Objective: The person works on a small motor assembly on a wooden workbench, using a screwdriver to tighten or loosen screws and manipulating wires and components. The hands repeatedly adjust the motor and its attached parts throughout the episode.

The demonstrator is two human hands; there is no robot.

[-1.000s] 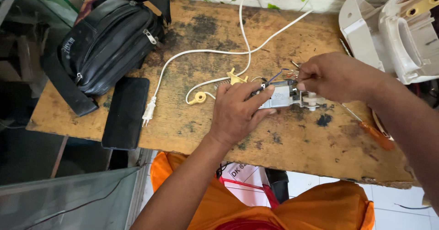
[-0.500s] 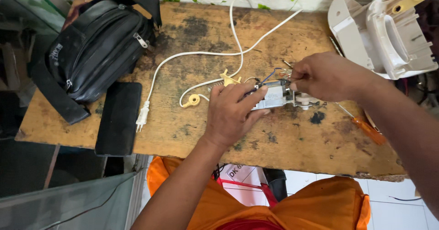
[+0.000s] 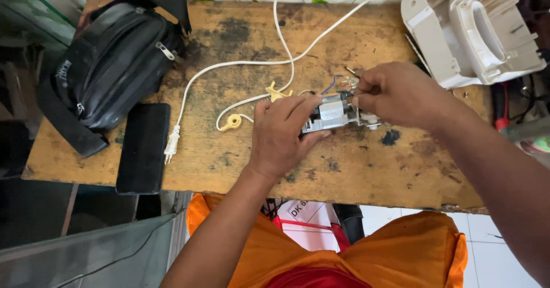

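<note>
Near the middle of the desk (image 3: 366,173), we are gripping a small grey motor unit (image 3: 333,111) with our left hand (image 3: 283,133). Our right hand (image 3: 401,93) is pinching its wires (image 3: 339,83), fingers clenched.

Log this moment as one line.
left hand: holds small grey motor unit on worn wooden table | right hand: pinches its thin wires | white power cord: unplugged, lying loose

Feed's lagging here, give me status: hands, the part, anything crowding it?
Left hand gripping the small motor unit on the wooden table. Right hand pinching its wires. White cord alongside; phone and black bag well left.
</note>
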